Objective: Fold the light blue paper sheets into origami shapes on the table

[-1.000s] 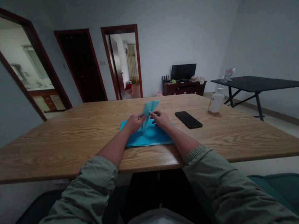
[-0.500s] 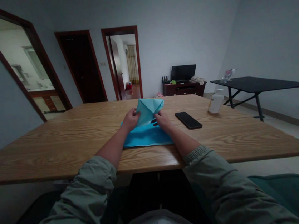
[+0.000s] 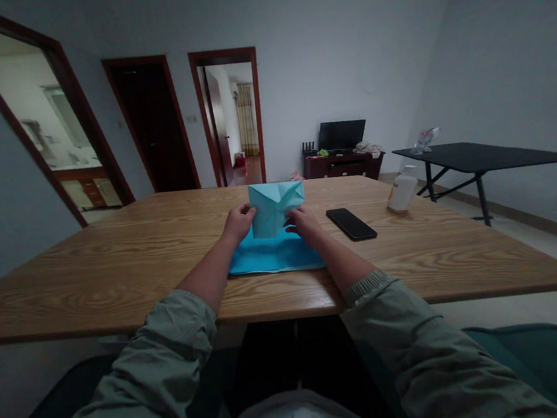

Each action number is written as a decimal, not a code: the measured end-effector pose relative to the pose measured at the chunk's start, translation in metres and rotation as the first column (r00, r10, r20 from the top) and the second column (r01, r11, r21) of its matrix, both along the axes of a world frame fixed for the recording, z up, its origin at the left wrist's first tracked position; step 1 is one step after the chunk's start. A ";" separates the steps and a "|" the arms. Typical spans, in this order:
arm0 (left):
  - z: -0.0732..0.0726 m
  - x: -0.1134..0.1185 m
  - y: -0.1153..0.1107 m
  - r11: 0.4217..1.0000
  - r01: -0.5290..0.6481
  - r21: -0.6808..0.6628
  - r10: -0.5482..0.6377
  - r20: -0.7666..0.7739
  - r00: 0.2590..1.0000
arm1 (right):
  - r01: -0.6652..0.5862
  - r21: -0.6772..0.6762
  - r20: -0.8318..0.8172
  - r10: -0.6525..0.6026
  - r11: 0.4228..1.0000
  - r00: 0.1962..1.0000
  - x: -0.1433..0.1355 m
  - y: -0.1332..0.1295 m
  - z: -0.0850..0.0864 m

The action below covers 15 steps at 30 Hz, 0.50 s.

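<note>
A light-blue folded paper [image 3: 270,215] stands raised between my two hands, with creases meeting in a V near its upper edge. My left hand [image 3: 240,221] pinches its left edge between thumb and fingers. At its right edge, my right hand [image 3: 304,225] grips the paper, thumb toward me and some fingers partly spread below. Beneath the hands, a brighter blue sheet [image 3: 274,256] lies flat on the wooden table [image 3: 165,275]. The folded paper hides the far part of that sheet.
A black phone [image 3: 351,224] lies right of my right hand. Farther right stands a whitish bottle [image 3: 402,189]. Beyond the wooden table are a black table [image 3: 483,155] and a cabinet [image 3: 338,165] with a dark screen [image 3: 342,136].
The folded paper has turned more upright and square to me, its top now nearly level. My left hand has shifted slightly left along with its edge. The bright sheet stays put.
</note>
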<state>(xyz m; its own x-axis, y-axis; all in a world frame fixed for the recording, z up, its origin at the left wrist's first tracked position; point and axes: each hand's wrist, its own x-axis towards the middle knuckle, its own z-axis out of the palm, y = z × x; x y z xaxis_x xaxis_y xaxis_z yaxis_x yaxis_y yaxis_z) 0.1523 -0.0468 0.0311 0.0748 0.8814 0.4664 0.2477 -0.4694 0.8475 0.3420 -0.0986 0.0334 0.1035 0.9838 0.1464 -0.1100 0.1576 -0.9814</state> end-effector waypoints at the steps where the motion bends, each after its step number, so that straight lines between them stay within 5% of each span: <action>1: 0.000 0.000 0.000 1.000 -0.001 -0.010 0.002 0.002 1.000 | -0.009 0.002 -0.006 0.009 1.000 1.000 0.000 0.000 0.000; 8: 0.009 0.006 -0.018 0.986 0.149 -0.071 -0.142 0.092 0.986 | -0.021 0.077 0.032 0.019 0.997 0.999 0.002 0.003 -0.005; 12: 0.006 0.007 -0.020 0.965 0.263 -0.009 -0.261 0.090 0.961 | -0.083 0.253 0.235 0.022 0.964 0.972 0.003 0.006 -0.009; 15: 0.001 0.008 -0.011 0.940 0.319 0.121 -0.327 0.059 0.943 | -0.086 0.424 0.374 -0.088 0.902 0.923 0.006 0.007 -0.011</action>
